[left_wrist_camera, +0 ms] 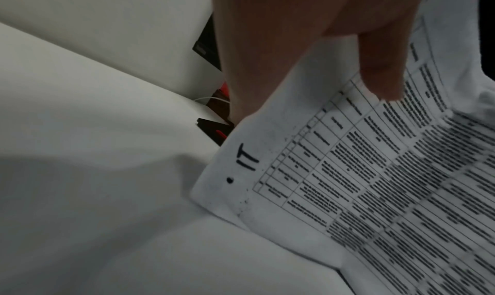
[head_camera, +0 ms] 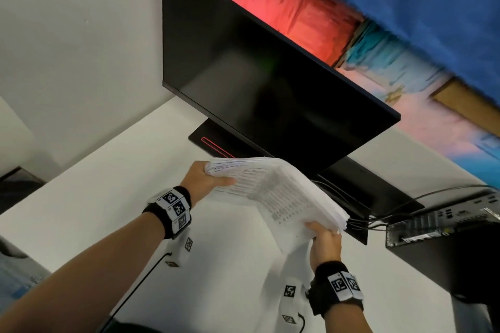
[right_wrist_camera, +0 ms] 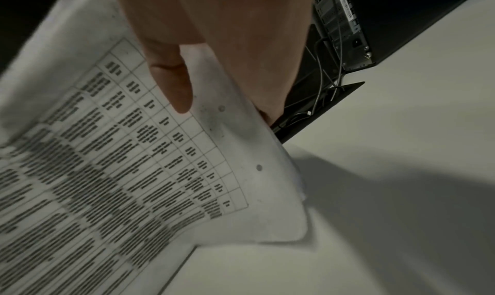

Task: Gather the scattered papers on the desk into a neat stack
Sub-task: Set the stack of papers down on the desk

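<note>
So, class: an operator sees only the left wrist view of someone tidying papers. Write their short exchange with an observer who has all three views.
Operator: I see the left hand with its thumb on a printed table. Is the other hand on the papers too?
Observer: Yes. The right hand grips the opposite end of the stack of papers, thumb on top.
Operator: Is the stack lying flat on the desk?
Observer: No. In the head view it is held up off the desk, bowed between the two hands, just in front of a dark monitor.
</note>
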`<action>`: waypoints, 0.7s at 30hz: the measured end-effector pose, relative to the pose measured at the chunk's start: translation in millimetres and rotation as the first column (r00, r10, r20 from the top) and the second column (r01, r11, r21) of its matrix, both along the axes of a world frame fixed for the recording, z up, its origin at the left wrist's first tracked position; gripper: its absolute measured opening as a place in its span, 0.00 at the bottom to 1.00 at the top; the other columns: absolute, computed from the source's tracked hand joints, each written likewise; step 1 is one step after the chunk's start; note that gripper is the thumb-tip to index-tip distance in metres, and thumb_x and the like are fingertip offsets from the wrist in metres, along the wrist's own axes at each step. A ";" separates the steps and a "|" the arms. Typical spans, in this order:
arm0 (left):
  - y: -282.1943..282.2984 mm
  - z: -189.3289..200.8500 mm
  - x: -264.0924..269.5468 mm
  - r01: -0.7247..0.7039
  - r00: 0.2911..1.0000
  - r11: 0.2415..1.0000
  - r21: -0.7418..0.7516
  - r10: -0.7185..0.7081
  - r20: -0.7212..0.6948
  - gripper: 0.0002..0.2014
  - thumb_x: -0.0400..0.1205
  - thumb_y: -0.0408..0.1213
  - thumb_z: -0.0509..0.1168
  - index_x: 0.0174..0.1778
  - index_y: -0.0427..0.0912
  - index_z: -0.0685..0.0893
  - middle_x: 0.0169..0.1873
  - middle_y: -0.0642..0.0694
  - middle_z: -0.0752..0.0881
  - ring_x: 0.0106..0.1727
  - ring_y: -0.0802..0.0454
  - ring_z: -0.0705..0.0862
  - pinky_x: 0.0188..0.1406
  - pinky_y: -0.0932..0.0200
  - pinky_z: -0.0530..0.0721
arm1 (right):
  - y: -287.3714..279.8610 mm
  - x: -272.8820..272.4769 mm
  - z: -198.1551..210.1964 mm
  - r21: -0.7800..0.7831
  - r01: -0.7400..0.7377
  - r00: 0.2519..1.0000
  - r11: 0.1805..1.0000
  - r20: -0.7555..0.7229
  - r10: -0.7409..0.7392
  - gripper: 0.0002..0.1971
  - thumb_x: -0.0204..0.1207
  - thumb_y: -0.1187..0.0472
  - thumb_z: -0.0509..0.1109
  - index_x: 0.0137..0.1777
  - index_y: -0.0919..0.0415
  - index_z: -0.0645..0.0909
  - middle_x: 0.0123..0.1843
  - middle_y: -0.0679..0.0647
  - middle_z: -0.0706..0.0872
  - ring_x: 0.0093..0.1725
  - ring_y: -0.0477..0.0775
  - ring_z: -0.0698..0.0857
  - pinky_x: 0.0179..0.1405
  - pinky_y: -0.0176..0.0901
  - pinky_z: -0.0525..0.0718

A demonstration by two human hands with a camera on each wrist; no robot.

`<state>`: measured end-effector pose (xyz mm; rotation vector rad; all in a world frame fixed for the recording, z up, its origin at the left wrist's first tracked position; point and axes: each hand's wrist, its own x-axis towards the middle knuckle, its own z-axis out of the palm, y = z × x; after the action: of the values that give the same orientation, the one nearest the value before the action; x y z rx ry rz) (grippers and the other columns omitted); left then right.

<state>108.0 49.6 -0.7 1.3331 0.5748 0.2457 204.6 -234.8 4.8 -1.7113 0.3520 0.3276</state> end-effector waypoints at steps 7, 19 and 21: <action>7.5 28.9 2.2 -0.055 0.998 0.992 0.115 0.054 0.017 0.08 0.74 0.34 0.80 0.48 0.45 0.95 0.42 0.47 0.97 0.46 0.49 0.96 0.47 0.56 0.93 | -3.4 -1.7 38.6 0.026 0.024 0.989 0.999 0.143 -0.027 0.30 0.76 0.70 0.76 0.77 0.57 0.72 0.68 0.56 0.83 0.67 0.60 0.82 0.66 0.50 0.76; 38.2 146.6 -10.5 0.115 0.942 0.468 0.876 -0.331 0.053 0.21 0.73 0.48 0.65 0.37 0.32 0.94 0.32 0.37 0.92 0.37 0.35 0.90 0.40 0.44 0.88 | 58.1 -31.2 96.7 -0.597 -0.462 0.433 0.657 0.494 0.754 0.13 0.86 0.59 0.67 0.68 0.58 0.83 0.53 0.53 0.91 0.51 0.43 0.89 0.50 0.45 0.90; 37.8 150.5 -15.3 -0.120 0.941 0.452 0.884 -0.232 0.246 0.19 0.73 0.47 0.67 0.43 0.37 0.96 0.41 0.41 0.95 0.47 0.38 0.90 0.52 0.47 0.87 | 67.8 -38.2 92.8 -0.528 -0.422 0.452 0.737 0.582 0.676 0.08 0.86 0.62 0.66 0.59 0.55 0.85 0.40 0.54 0.89 0.38 0.43 0.86 0.37 0.42 0.87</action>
<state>92.7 87.4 149.9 2.2924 0.0395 0.7977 166.5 -167.1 97.6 -2.0799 -0.8769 -0.0064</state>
